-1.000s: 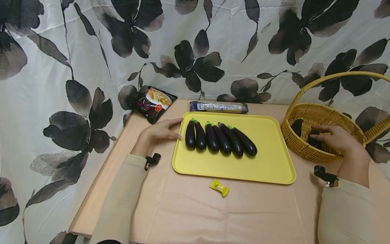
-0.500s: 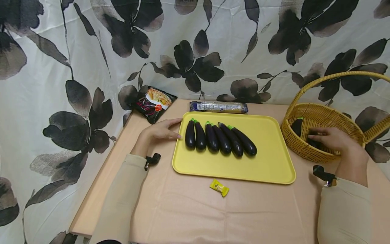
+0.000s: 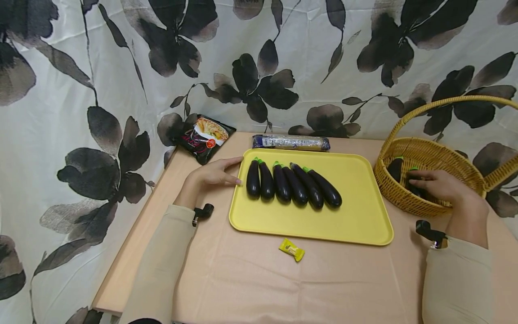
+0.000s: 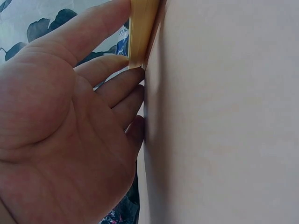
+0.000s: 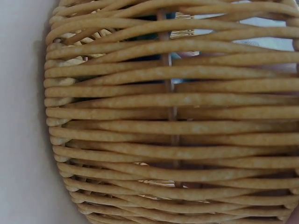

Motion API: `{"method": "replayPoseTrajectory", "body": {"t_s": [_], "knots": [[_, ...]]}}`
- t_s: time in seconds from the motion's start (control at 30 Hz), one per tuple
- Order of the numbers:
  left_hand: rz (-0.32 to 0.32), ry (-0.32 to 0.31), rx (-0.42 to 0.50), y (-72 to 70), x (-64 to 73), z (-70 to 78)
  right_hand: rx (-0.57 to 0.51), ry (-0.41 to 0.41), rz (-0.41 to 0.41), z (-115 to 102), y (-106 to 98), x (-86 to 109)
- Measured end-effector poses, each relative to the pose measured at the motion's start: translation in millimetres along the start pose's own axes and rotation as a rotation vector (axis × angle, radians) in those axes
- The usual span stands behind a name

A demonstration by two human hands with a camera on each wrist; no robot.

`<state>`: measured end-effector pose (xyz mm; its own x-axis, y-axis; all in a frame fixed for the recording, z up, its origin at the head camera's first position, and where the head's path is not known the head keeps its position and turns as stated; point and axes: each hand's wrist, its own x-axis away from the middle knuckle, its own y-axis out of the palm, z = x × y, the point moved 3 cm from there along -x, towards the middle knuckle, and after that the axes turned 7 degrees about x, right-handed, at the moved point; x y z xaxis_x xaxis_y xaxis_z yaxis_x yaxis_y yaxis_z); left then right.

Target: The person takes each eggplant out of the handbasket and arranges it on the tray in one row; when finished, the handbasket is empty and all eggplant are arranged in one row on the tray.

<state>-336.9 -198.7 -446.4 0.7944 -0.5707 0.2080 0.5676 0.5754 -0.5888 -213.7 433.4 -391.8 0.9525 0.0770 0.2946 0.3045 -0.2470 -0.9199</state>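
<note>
In the head view a yellow tray (image 3: 356, 225) lies on the table with several dark purple eggplants (image 3: 297, 186) in a slanting row, green stem ends at the back. My left hand (image 3: 214, 174) touches the tray's left rim with extended fingers. The left wrist view shows the thumb and index fingertip of that hand (image 4: 70, 121) at the tray edge (image 4: 142, 28). Inside the wicker basket (image 3: 413, 204), my right hand (image 3: 447, 186) grips an eggplant (image 3: 414, 186), its green tip just above the fingers. Another eggplant (image 3: 395, 168) lies left of it. Basket weave (image 5: 177, 126) hides the right hand in its wrist view.
Behind the tray lies a blue and gold cylindrical packet (image 3: 291, 142). A black food packet (image 3: 207, 137) is at the back left corner. A small yellow wrapped sweet (image 3: 291, 249) lies before the tray. The basket's tall handle (image 3: 449, 100) arches over its opening; a floral curtain (image 3: 259, 54) hangs behind.
My right hand has shifted slightly left and down inside the basket, and the green tip of the eggplant there now shows above its fingers. The left hand and the tray have stayed put.
</note>
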Motion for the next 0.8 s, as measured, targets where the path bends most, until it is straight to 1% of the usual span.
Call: {"method": "replayPoseTrajectory", "body": {"t_s": [0.17, 0.3, 0.4, 0.5, 0.67, 0.8], "knots": [[-0.003, 0.004, 0.011, 0.5, 0.8, 1.5, -0.036, 0.031, 0.034, 0.7, -4.1, 2.6], [-0.002, 0.006, 0.018, 0.3, 0.8, 1.4, -0.076, 0.055, 0.132, -1.1, -8.1, 5.1], [-0.002, 0.011, 0.015, 0.1, 0.3, 0.7, -0.12, 0.073, 0.234, -6.0, -12.3, 8.9], [-0.004, 0.016, 0.012, 0.4, -0.3, -0.1, -0.167, 0.073, 0.302, -12.4, -16.7, 12.8], [-0.005, 0.022, 0.002, 0.4, 0.2, 0.1, -0.226, 0.075, 0.361, -21.9, -20.6, 16.8], [-0.005, 0.026, 0.002, 0.2, 1.1, 0.8, -0.216, 0.085, 0.399, -29.2, -22.8, 18.9]]}}
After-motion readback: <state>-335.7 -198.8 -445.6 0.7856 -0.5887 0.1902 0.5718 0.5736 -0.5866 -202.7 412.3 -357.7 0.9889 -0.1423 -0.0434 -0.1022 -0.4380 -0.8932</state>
